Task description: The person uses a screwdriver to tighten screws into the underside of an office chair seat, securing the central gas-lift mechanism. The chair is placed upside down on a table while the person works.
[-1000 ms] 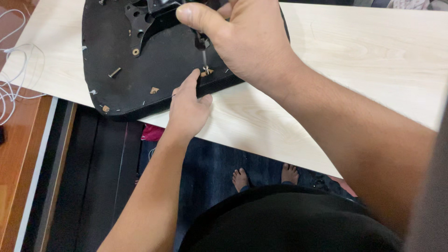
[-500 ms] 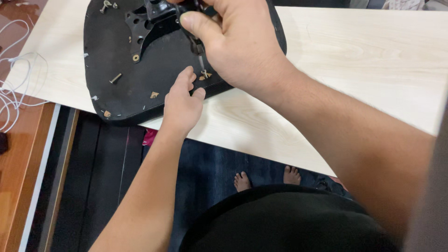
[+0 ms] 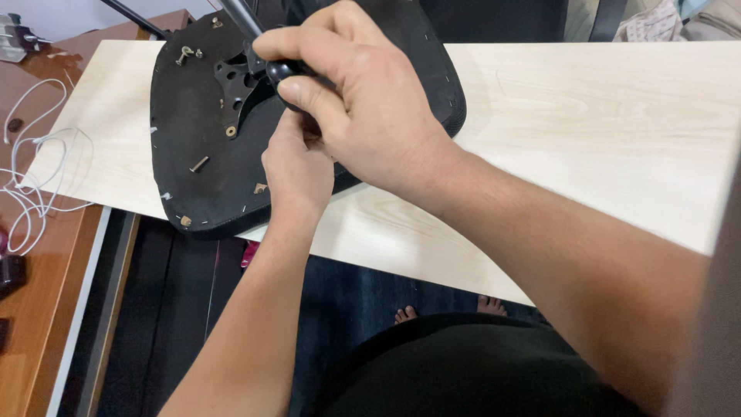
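1. The right hand (image 3: 370, 116) is clenching around the black handle of a screwdriver (image 3: 282, 71), holding it upright over the underside of a black seat pan (image 3: 193, 123).
2. The left hand (image 3: 297, 174) is resting on the seat pan just below the right hand, its fingers curling in toward the tool's tip; what they are pinching is hidden, so I cannot tell whether they are gripping anything.
3. The seat pan is lying face down on a pale wooden bench (image 3: 587, 131), its near edge overhanging slightly.
4. A loose screw (image 3: 199, 164) is lying on the pan, left of the hands, near a black metal bracket (image 3: 231, 85).
5. The pan is looking stiff and fairly heavy, best gripped at its rim; the screw is looking small and easy to drop.
6. A white cable (image 3: 35, 181) is trailing across the brown desk at left.
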